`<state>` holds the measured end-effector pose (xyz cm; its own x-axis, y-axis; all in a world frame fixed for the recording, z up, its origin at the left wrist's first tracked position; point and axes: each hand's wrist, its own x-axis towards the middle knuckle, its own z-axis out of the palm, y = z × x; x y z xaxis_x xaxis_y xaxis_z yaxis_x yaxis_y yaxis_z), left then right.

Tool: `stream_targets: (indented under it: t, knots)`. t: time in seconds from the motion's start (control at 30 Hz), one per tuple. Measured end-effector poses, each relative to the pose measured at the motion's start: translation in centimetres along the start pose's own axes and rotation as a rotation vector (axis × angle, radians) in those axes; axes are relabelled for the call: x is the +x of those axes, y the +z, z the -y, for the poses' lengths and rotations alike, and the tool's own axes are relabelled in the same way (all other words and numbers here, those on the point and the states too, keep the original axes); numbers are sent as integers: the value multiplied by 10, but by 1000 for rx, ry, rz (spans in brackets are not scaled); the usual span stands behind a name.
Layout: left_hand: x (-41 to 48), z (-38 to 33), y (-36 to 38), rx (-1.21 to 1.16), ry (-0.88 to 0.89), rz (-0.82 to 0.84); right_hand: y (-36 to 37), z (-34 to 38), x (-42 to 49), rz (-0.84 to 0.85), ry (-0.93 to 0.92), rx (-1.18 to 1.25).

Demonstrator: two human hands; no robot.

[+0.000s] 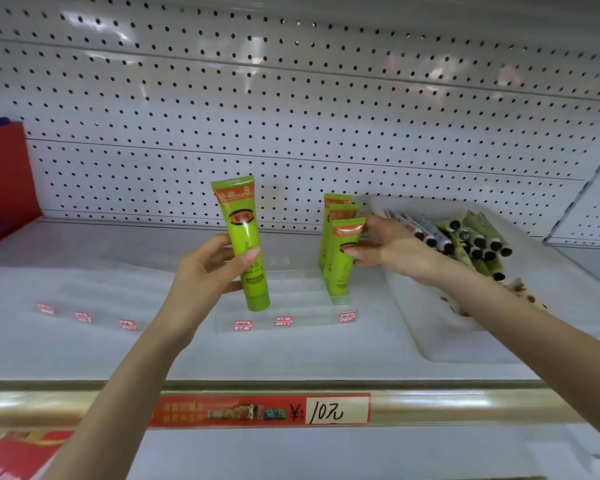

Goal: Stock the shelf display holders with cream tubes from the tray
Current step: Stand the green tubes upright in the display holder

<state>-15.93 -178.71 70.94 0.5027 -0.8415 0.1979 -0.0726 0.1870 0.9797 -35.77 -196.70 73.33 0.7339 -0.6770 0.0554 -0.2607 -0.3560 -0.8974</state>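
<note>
green tube (245,233) upright, cap down | three tubes (338,277) in clear holder (291,306) | tray (430,344) holds more

Left hand (210,268) holds green tube (245,244); right hand (381,244) pinches front tube (343,258).

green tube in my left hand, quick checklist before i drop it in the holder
1. Grip: left hand holds the green tube upright, cap down: ok.
2. Free lane: clear holder shows open space left of the standing row: ok.
3. Orientation: the standing row is crimp up too, matching: ok.
4. Front tube seated: right hand pinches it: cannot tell.
5. Supply: tray has more tubes lying in it: ok.
</note>
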Motion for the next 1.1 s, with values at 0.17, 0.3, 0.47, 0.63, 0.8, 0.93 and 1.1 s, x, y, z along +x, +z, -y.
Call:
stream_targets:
  t: [0.17, 0.3, 0.47, 0.63, 0.8, 0.93, 1.1]
  knots:
    - [3, -2, 5, 13, 8, 5, -3, -1, 1, 1, -26, 12]
    - [4, -4, 10, 13, 11, 8, -6, 0, 1, -4, -37, -2]
    - [5, -7, 16, 1, 16, 21, -16, 2, -3, -38, -62, -22]
    - [4, -14, 23, -9, 38, 51, -36, 10, -8, -223, -106, -17]
    - [0, -22, 36, -14, 79, 143, -28, 30, -20, -380, -227, 178]
    - [-4, -30, 49, 12, 138, 240, -5, 54, -34, -273, -276, 277]
    - [-5, -33, 60, 14, 164, 294, 13, 68, -44, -77, -287, 322]
